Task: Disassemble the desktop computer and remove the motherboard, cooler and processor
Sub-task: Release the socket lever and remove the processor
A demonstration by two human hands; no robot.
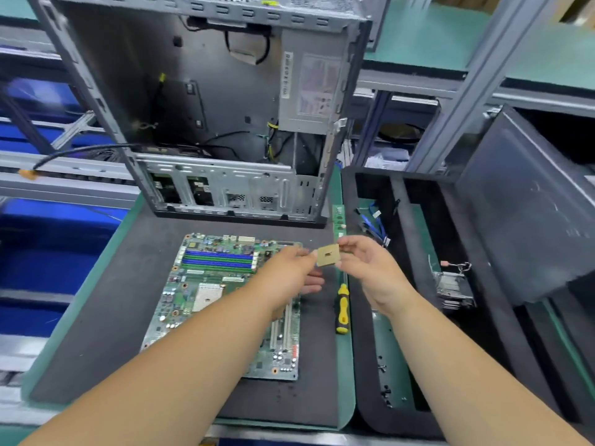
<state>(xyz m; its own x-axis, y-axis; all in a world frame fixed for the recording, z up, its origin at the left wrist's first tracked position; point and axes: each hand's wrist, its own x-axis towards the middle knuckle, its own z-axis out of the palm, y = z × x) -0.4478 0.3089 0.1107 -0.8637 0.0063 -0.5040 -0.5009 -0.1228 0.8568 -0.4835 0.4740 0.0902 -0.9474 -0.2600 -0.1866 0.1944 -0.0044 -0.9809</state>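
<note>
Processor [328, 255] held above the table between both hands, right hand [370, 268] pinching one edge, left hand [289, 275] the other; motherboard [225, 300] below: grip edges only, keep pins untouched.

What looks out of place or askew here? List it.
Little stands out. The computer case stands upright and gutted, a loose black cable trailing out its left side. The screwdriver lies at the mat's right edge. Both hands hold the processor in the air, off the motherboard.
</note>
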